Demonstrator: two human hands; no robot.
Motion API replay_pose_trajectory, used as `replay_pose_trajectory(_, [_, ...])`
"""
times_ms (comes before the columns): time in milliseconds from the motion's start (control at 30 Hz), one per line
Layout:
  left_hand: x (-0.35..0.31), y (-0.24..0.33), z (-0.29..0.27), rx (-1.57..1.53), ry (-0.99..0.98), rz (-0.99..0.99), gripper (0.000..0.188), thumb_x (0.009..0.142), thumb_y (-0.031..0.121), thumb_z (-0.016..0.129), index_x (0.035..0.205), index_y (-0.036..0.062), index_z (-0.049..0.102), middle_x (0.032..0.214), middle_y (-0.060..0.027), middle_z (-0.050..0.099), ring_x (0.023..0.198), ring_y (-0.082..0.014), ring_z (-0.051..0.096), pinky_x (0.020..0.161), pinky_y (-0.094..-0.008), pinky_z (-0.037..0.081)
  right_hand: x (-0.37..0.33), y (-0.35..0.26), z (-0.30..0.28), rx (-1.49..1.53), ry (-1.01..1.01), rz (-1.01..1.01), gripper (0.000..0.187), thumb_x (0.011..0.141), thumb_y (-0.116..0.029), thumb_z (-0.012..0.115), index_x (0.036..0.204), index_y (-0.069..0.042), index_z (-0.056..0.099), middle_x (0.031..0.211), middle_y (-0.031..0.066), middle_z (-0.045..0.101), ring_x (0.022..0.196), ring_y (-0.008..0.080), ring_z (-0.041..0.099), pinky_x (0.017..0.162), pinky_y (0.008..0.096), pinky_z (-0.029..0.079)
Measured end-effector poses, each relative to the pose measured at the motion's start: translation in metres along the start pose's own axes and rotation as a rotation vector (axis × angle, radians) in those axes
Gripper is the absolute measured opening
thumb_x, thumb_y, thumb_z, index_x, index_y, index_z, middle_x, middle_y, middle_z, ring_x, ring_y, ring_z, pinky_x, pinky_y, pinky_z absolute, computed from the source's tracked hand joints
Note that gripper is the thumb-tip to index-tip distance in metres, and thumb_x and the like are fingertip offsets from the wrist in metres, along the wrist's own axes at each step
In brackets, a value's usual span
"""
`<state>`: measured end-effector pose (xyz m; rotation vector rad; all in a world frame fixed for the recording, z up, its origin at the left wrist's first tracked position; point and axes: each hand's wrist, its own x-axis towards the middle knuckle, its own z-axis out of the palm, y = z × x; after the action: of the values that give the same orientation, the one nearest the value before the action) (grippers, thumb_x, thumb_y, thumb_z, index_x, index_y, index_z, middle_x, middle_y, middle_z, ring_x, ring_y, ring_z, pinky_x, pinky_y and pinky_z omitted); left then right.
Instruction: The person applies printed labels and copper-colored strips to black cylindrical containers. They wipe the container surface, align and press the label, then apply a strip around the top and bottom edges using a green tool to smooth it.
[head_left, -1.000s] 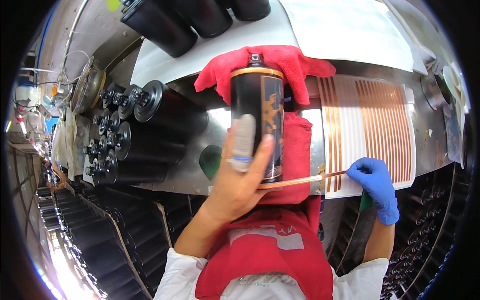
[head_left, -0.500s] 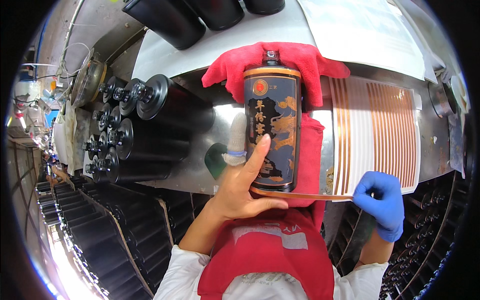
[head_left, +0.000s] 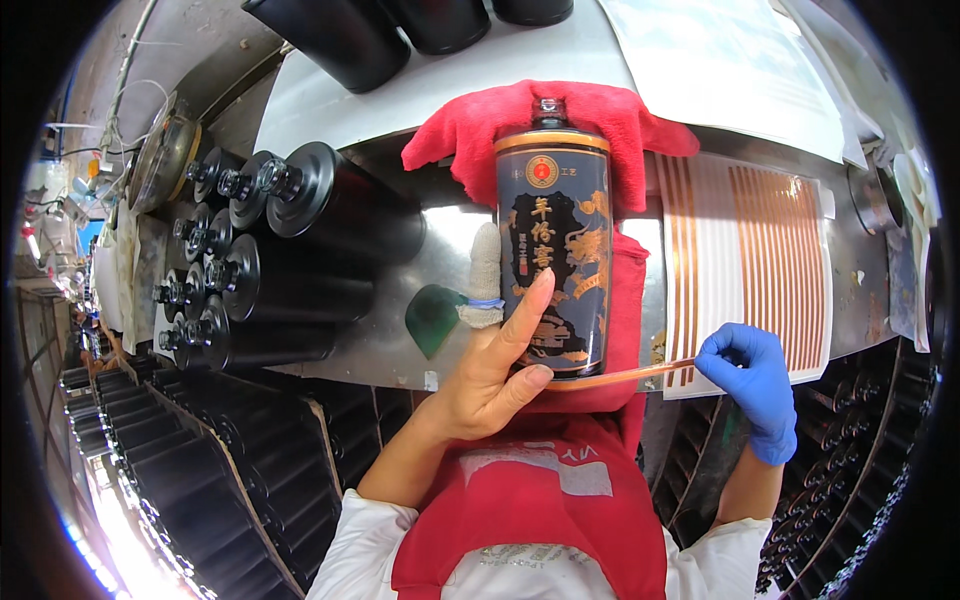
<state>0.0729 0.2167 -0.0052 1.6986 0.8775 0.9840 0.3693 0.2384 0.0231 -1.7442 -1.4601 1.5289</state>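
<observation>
- The black bottle (head_left: 555,235) lies on red cloth (head_left: 628,310), neck pointing away from the person.
- Left hand (head_left: 482,372): thumb and forefinger spread over the bottle's base end, bracing it; whether the hidden fingers clasp it, I cannot tell.
- Right hand (head_left: 745,375), blue-gloved, right of the bottle, pinches the free end of a copper strip (head_left: 645,373).
- The step seems to be banding the bottle's base; next calls for steady tension, strip aligned while wrapping.

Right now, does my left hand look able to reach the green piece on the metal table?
Probably yes: the green piece lies close beside your left hand, with nothing apparently blocking it, though that hand is on the bottle.
</observation>
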Motion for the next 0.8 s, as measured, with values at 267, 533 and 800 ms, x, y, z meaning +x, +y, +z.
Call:
replay_pose_trajectory(267, [0.006,0.007,0.005,0.108,0.087,0.018,0.081,0.08,0.015,0.068,0.145,-0.001,0.022,0.141,-0.0243,0.036,0.131,-0.0321,0.037,0.107,-0.0344,0.024,-0.013,-0.008,-0.015,-0.002,-0.016,-0.068,0.006,0.073,-0.004,0.068,0.073,-0.001,0.063,0.066,-0.0017,0.059,0.057,0.0015,0.047,0.052,0.0183,0.036])
replay_pose_trajectory(533, [0.004,0.009,0.002,0.19,-0.008,0.035,0.115,0.065,0.03,0.084,0.144,-0.007,0.009,0.144,-0.0262,0.026,0.13,-0.0323,0.037,0.106,-0.036,0.03,-0.004,0.009,-0.004,0.038,-0.057,0.009,0.006,0.074,-0.005,0.068,0.076,-0.001,0.065,0.068,-0.0008,0.06,0.059,0.0024,0.049,0.054,0.0181,0.039])
replay_pose_trajectory(800, [0.008,0.02,0.02,0.562,0.091,-0.043,0.095,0.062,0.029,0.085,0.139,0.0033,0.036,0.143,-0.0367,0.014,0.13,-0.0476,0.031,0.107,-0.0418,0.026,0.012,0.015,0.006,0.133,-0.088,0.073,0.01,0.076,-0.006,0.069,0.079,0.002,0.065,0.069,0.0014,0.06,0.06,0.0049,0.054,0.056,0.0194,0.043])
